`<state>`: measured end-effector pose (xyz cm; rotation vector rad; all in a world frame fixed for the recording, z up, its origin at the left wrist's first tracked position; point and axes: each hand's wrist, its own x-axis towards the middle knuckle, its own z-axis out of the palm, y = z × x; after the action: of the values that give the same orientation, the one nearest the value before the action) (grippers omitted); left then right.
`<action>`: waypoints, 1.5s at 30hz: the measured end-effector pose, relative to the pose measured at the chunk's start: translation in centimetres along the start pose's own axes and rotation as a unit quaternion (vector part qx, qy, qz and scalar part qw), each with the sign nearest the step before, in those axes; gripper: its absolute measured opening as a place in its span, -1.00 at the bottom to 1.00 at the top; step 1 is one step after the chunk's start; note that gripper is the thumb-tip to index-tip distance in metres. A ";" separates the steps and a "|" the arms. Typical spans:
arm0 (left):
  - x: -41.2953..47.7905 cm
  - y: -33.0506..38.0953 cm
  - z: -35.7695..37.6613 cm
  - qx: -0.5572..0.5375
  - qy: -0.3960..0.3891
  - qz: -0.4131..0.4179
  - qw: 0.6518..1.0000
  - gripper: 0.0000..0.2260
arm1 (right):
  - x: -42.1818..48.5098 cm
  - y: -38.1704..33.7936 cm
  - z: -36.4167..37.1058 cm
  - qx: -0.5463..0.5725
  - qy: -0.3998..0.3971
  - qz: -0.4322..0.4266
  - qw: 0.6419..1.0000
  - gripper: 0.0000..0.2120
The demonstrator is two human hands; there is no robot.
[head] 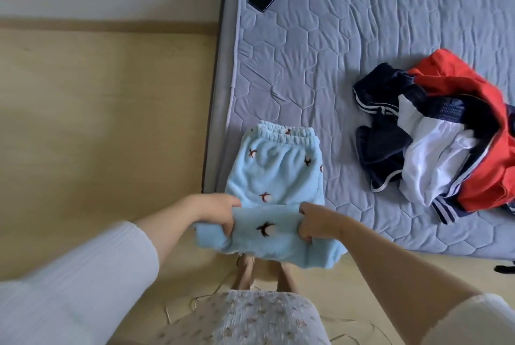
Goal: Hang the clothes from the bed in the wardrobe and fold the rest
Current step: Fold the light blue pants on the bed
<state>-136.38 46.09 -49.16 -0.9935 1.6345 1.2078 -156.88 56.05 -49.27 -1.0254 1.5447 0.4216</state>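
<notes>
I'm mid-fold: my left hand (216, 212) and right hand (313, 222) both pinch the blue fleece trousers (274, 174), whose hem I'd next carry toward the waistband (281, 134).

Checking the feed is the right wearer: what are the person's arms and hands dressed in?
Both hands, left and right, are bare, with no gloves; no rings or watch show. The left sleeve is white, finely ribbed, pushed up the forearm. The right sleeve is white too, seen only at the frame's lower corner, forearm bare.
</notes>
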 end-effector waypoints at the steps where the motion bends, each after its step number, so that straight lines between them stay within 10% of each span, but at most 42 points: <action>1: 0.2 0.7 -1.6 -0.001 0.023 0.009 1.000 -0.72 | 0.1 0.3 -1.4 0.006 0.030 -0.003 1.000 -0.77; 7: 2.6 4.5 -10.2 0.102 0.330 0.056 0.937 -0.74 | 1.5 1.5 -10.4 0.034 0.233 0.011 0.972 -0.85; 13: 6.7 6.4 -10.2 0.203 0.713 0.096 0.664 -0.64 | 5.1 2.3 -12.9 0.098 0.541 0.011 0.835 -0.54; 17: 11.0 6.1 -5.5 0.224 0.592 0.149 0.760 -0.48 | 8.1 1.9 -8.6 0.030 0.446 -0.013 0.895 -0.48; 21: 15.5 5.0 -4.1 0.178 0.386 0.027 0.905 -0.38 | 12.7 3.7 -5.7 0.060 0.307 0.027 0.950 -0.41; 28: 20.8 1.3 -4.3 0.182 0.247 -0.035 0.951 -0.37 | 19.7 5.9 -4.1 0.069 0.186 0.015 0.980 -0.32; 32: 20.9 1.7 -5.4 0.147 0.325 0.020 0.934 -0.51 | 20.6 7.0 -5.9 0.182 0.214 -0.014 0.960 -0.35; 36: 20.1 0.6 -6.3 -0.096 0.597 -0.003 0.796 -0.58 | 19.2 7.9 -5.7 0.386 0.383 0.160 0.824 -0.26; 41: 20.1 -0.6 -7.2 -0.591 0.273 -0.082 0.755 -0.49 | 19.4 8.2 -4.3 0.638 0.222 0.158 0.720 -0.24; 45: 20.1 -2.1 -7.1 -0.617 0.105 -0.049 0.778 -0.61 | 18.8 8.5 -3.6 0.685 0.072 0.099 0.718 -0.38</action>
<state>-142.11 36.57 -67.47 -2.0044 0.7234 2.1954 -164.61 51.07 -68.06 0.3063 1.5512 -0.6748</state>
